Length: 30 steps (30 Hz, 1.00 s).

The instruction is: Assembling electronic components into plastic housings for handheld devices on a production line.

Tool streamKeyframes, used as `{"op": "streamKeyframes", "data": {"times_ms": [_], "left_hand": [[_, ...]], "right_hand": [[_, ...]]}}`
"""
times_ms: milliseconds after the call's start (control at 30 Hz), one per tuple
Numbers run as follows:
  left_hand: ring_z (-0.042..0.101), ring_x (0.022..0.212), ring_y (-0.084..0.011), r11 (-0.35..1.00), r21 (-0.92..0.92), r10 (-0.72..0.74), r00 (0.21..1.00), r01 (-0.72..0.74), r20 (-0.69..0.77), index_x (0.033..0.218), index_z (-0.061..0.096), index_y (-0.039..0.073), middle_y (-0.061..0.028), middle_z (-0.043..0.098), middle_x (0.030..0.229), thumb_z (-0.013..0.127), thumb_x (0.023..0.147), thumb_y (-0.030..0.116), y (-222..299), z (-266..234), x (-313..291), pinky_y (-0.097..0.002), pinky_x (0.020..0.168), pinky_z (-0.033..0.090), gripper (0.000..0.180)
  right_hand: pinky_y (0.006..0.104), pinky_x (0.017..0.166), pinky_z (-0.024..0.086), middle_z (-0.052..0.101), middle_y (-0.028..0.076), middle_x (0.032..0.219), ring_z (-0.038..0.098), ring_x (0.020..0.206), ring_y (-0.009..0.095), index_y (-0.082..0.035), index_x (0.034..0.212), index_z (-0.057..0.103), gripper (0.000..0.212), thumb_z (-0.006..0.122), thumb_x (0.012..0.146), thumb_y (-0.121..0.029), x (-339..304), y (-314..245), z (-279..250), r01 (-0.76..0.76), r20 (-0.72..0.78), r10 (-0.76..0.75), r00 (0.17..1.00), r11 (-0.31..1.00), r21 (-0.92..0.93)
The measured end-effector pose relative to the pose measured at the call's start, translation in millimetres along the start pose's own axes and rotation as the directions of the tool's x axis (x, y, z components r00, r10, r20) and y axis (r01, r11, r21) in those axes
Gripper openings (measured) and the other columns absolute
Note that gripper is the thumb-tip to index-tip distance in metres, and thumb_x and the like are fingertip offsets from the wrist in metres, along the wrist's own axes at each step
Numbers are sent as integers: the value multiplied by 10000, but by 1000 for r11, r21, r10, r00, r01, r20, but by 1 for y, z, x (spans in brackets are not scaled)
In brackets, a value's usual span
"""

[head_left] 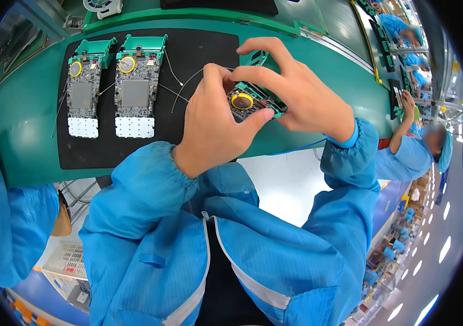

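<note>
Two circuit boards lie flat on the black mat [188,49] in the head view, the outer board [82,95] at ten o'clock and the inner board [135,93] between ten and eleven, each with a green end piece at its far end, a yellow-rimmed coin cell and a perforated white plate at its near end. The third circuit board [240,112], the one being worked on, is at twelve o'clock, lifted between the person's hands. At eleven o'clock the left hand [207,119] is curled closed around its left side, the thumb stretched along the near edge. Between one and two, the right hand [305,95] arches over the right end, one finger raised and bent, the others bent in toward the board and its green frame [250,89]; its thumb is hidden, so how firmly it grips cannot be told. Judging by their matching parts, the two on the mat look finished or equally advanced, while the third seems mid-handling and has yet to be set down; whether its frame is fully seated cannot be told. No brand, label or writing on the boards is legible.
</note>
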<state>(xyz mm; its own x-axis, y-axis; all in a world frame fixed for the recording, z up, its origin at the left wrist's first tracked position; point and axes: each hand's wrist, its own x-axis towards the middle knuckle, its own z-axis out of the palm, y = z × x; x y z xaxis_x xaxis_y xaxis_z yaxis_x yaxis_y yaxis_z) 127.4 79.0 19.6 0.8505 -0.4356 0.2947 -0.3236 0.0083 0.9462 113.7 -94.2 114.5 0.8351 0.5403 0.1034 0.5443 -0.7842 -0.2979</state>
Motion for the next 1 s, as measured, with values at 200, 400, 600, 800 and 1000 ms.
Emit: {"op": "streamKeyframes", "data": {"times_ms": [200, 400, 600, 800, 1000], "left_hand": [[627, 855, -325, 999, -48, -10, 1000, 9, -19, 1101, 442, 4, -181, 559, 959, 874, 704, 255, 0, 1, 2, -412, 725, 522, 637], [626, 895, -340, 997, -63, -59, 996, 55, -60, 1156, 424, -18, -190, 553, 992, 858, 712, 222, 0, -6, 1, -425, 763, 513, 666], [568, 1006, -391, 821, 496, 420, 888, -284, -188, 1038, 608, 10, -197, 558, 1076, 715, 734, 66, 29, -97, -30, -475, 874, 484, 327], [576, 1042, -394, 652, 700, -50, 937, 292, -345, 1148, 597, -29, -195, 592, 1148, 512, 973, 105, -23, -242, -20, -410, 901, 460, 236], [628, 1020, -255, 718, 448, -503, 842, 533, -195, 1269, 570, -36, -151, 650, 1179, 555, 1008, 193, -57, -278, 9, -355, 902, 472, 347]], "right_hand": [[428, 737, 547, 486, 119, 1283, 627, 953, 370, -179, 1236, 597, 661, 724, 634, 62, 1, -1, -4, -6, -37, 8, 999, 999, 33], [435, 847, 534, 428, 144, 1402, 580, 1112, 407, -155, 1225, 593, 705, 723, 572, 77, 21, 13, -5, -16, 205, -10, 979, 992, 127], [428, 931, 516, 345, 164, 1496, 561, 1170, 382, -203, 1429, 476, 858, 708, 659, 96, 36, 46, 47, -140, -147, 144, 979, 989, 38], [472, 1199, 270, 231, 199, 1585, 257, 1479, 363, -19, 1536, 208, 800, 668, 881, -8, -21, -8, 108, -279, -101, 752, 651, 361, 890], [356, 1121, 381, 453, 137, 1463, 472, 1339, 240, 53, 1470, 352, 607, 598, 915, 43, -49, -51, 116, -15, 132, 886, 445, -140, 990]]}}
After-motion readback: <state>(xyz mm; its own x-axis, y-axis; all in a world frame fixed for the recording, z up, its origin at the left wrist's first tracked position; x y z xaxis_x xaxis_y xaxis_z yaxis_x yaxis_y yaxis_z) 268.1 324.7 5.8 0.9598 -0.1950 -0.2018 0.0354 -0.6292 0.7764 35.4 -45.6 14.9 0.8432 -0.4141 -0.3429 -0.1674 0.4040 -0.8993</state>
